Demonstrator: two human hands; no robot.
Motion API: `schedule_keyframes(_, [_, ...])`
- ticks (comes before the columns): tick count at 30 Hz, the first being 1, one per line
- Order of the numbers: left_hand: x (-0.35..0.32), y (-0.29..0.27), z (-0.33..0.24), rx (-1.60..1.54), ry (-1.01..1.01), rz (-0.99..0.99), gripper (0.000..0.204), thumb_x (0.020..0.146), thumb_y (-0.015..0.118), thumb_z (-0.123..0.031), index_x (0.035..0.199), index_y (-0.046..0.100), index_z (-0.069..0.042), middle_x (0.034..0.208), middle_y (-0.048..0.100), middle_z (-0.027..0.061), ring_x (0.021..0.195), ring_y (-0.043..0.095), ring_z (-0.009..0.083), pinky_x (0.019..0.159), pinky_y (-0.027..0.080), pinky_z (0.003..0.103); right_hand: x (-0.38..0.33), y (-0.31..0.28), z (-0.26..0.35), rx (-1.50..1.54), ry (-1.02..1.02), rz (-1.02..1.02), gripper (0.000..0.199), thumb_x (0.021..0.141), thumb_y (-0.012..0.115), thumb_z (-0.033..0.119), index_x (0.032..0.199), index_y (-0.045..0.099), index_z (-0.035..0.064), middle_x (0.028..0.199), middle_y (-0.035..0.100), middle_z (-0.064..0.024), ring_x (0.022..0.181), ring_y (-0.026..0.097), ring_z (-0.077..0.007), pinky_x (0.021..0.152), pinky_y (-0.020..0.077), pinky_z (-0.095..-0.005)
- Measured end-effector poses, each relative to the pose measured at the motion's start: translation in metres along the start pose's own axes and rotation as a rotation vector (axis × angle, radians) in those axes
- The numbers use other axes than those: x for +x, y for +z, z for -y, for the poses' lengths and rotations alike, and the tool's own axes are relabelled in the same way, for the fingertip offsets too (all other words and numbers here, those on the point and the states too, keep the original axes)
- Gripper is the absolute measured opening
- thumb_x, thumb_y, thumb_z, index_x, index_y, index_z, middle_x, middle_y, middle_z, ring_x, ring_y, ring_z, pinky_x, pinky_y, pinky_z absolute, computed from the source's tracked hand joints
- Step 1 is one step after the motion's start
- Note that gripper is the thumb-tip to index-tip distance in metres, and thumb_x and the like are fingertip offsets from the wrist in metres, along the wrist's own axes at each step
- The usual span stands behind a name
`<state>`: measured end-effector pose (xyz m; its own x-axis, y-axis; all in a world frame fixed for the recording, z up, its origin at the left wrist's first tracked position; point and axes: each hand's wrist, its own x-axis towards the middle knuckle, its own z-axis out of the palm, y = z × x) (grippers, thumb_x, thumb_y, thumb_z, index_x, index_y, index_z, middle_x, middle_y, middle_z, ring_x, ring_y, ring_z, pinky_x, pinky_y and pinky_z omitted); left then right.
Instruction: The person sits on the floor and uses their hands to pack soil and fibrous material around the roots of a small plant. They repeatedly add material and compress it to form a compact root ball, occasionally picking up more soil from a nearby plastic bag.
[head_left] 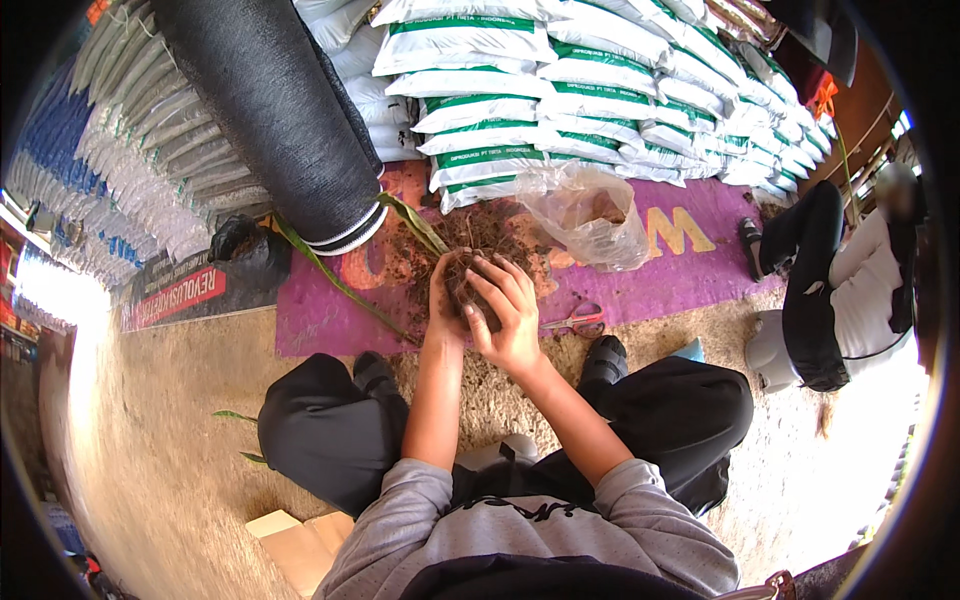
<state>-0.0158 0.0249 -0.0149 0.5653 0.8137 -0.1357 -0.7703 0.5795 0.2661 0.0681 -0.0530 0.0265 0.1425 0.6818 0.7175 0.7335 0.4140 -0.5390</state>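
A dark, soil-covered root ball [463,284] with thin brown roots is held over the banner between my hands. My left hand [443,298] cups its left side, while my right hand [508,312] wraps over its right side with fingers bent. A green strap-like leaf [418,226] reaches up and left from behind the root ball. Loose roots and soil [490,228] lie just beyond my hands. Another long green leaf [345,288] stretches across the banner to the left. Red-handled scissors [588,319] rest to the right of my right hand.
Under the work lies a purple banner [665,285]. A clear plastic bag [600,225] with brown material stands at its far side, a black planting bag [248,250] at left. A big black roll [280,120] leans in front of stacked white-green sacks [480,110]. Another person [860,280] sits at right.
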Motion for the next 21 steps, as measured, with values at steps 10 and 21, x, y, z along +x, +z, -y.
schedule_keyframes(10, [0.002,-0.01,0.002,0.116,-0.06,-0.075,0.021,0.087,0.049,-0.029,0.09,0.059,-0.01,0.081,0.062,0.0035,0.07,0.059,0.0161,0.063,0.051,0.03,-0.011,0.006,-0.003,-0.001,0.007,-0.075,0.034,0.073,0.055,0.007,0.107,0.059,0.0019,0.108,0.055,-0.0181,0.098,0.05,-0.0351,0.088,0.0386,-0.0434])
schedule_keyframes(21, [0.0,0.017,-0.009,0.534,0.078,-0.114,0.052,0.088,0.046,-0.048,0.117,0.048,-0.006,0.112,0.056,0.0117,0.085,0.062,0.0189,0.073,0.052,0.036,-0.006,0.009,-0.038,0.949,0.892,-0.194,0.046,0.075,0.067,0.006,0.118,0.053,-0.0001,0.108,0.06,-0.011,0.096,0.057,-0.0159,0.086,0.0445,-0.0285])
